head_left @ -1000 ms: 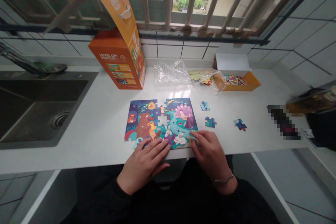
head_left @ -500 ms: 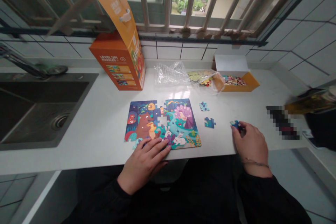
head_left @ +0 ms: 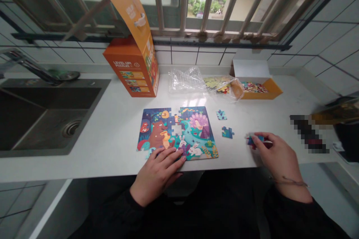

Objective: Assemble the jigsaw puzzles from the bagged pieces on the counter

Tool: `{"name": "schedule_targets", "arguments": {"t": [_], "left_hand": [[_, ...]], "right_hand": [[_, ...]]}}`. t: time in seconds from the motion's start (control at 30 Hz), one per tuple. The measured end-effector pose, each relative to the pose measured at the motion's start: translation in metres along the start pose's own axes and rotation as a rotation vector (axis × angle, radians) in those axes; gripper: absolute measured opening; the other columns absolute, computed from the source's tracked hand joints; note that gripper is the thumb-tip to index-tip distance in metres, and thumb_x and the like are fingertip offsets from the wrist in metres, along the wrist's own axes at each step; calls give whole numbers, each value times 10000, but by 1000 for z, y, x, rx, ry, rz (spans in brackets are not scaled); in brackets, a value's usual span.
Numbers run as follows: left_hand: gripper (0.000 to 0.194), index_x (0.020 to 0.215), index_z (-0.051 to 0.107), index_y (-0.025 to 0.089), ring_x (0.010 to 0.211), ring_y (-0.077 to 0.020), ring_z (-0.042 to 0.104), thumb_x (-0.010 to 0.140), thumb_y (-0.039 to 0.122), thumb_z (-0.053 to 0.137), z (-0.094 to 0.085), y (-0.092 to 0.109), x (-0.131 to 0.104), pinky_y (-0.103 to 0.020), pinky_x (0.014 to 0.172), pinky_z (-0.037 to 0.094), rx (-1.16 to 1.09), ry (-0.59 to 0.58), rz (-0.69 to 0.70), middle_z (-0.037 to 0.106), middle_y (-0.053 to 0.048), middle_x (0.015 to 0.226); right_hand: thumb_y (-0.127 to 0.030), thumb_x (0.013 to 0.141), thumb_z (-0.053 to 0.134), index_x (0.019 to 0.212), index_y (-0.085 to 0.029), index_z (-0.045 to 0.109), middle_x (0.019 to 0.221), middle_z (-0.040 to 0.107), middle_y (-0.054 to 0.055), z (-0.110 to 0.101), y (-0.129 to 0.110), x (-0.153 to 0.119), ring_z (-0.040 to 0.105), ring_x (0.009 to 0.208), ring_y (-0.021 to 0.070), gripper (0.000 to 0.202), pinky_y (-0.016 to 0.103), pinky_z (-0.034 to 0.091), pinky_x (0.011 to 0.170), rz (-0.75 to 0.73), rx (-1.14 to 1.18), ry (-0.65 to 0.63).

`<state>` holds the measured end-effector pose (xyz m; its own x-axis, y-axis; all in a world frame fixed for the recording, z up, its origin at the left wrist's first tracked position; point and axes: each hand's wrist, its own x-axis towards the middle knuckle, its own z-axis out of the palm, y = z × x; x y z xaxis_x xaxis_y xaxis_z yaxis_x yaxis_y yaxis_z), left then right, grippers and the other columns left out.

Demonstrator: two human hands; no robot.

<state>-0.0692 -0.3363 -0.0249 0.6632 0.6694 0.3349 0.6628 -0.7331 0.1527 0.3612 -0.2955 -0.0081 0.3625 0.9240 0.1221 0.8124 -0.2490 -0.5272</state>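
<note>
A colourful animal puzzle point(head_left: 199, 140) lies on the white counter, with gaps at its upper middle and centre. My left hand point(head_left: 159, 171) rests on its lower edge, fingers stretched out and covering part of the picture. Off to the right, my right hand point(head_left: 277, 157) pinches a blurred blue puzzle piece point(head_left: 254, 140) between thumb and fingers, just above the counter. Two loose pieces lie between the puzzle and that hand: a light blue one point(head_left: 221, 115) and a darker blue one point(head_left: 227, 132) below it.
An orange puzzle box point(head_left: 130, 71) stands open at the back left, beside the sink point(head_left: 92, 119). Crumpled clear plastic point(head_left: 186, 80), a bag of pieces point(head_left: 218, 84) and an open yellow box point(head_left: 273, 89) of pieces line the back. A pixelated object point(head_left: 308, 133) lies far right.
My right hand has turned and lifted slightly with the blue piece, which now shows more between the fingertips. My left hand stays on the puzzle. The whole view has shifted a little.
</note>
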Motion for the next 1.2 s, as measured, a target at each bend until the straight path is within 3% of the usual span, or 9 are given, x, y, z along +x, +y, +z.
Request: {"name": "schedule_targets", "arguments": {"t": [0.07, 0.17, 0.3, 0.43, 0.63, 0.77, 0.9, 1.2], "left_hand": [[413, 1508, 625, 275, 1358, -295, 642, 1103, 351, 629, 0, 0, 0, -497, 1119, 421, -7, 2, 1, 690, -48, 1531], [413, 1501, 632, 275, 1357, -289, 642, 1095, 350, 643, 0, 0, 1, -493, 1120, 420, -4, 5, -2, 695, -46, 1525], [412, 1497, 634, 282, 1364, -275, 635, 1093, 360, 653, 0, 2, 1, -479, 1114, 418, 1, 17, -9, 695, -33, 1526], [388, 1481, 644, 276, 1378, -273, 621, 1107, 378, 627, 1, 2, 0, -483, 1124, 405, -12, 11, -16, 679, -19, 1548], [392, 1489, 641, 281, 1390, -272, 611, 1115, 394, 614, 4, 2, -2, -487, 1152, 383, -24, -1, -35, 680, -17, 1546], [399, 1488, 644, 279, 1381, -262, 621, 1110, 405, 622, 2, 2, -2, -478, 1146, 401, -13, 4, -37, 698, -36, 1522], [414, 1498, 640, 284, 1392, -260, 618, 1101, 403, 632, 2, 2, -3, -471, 1144, 421, -3, 7, -29, 698, -49, 1518], [408, 1487, 650, 296, 1400, -262, 611, 1095, 407, 643, 5, 1, -4, -480, 1158, 418, -2, 9, -38, 696, -47, 1520]], "right_hand": [[-691, 907, 664, 1147, -198, 791, 813, 795, 111, 5, -29, -8, 753, 751, 293, 563, 397, 530, 693, 42, 213, -126], [-661, 918, 717, 1183, -185, 768, 913, 827, 110, 23, -78, -17, 781, 801, 262, 547, 379, 598, 728, 10, 553, -405], [-592, 909, 770, 1097, -199, 795, 1010, 842, 97, 53, -128, -15, 796, 869, 237, 437, 367, 633, 803, -111, 666, -597], [-501, 924, 757, 1078, -202, 781, 939, 837, 70, 79, -156, -2, 793, 840, 226, 337, 354, 630, 794, -195, 682, -664], [-304, 945, 732, 1191, -208, 770, 863, 777, 18, 106, -181, 11, 724, 715, 162, 266, 270, 563, 638, -304, 562, -677], [-237, 972, 702, 1237, -230, 718, 798, 759, -15, 119, -191, 9, 748, 694, 158, 266, 267, 602, 646, -239, 590, -758], [-240, 955, 725, 1093, -241, 640, 754, 740, -33, 129, -190, 5, 769, 679, 169, 162, 256, 615, 593, -145, 599, -752], [-367, 945, 746, 962, -257, 606, 732, 740, -18, 138, -183, 4, 755, 653, 187, 179, 271, 601, 550, -137, 625, -732]]}}
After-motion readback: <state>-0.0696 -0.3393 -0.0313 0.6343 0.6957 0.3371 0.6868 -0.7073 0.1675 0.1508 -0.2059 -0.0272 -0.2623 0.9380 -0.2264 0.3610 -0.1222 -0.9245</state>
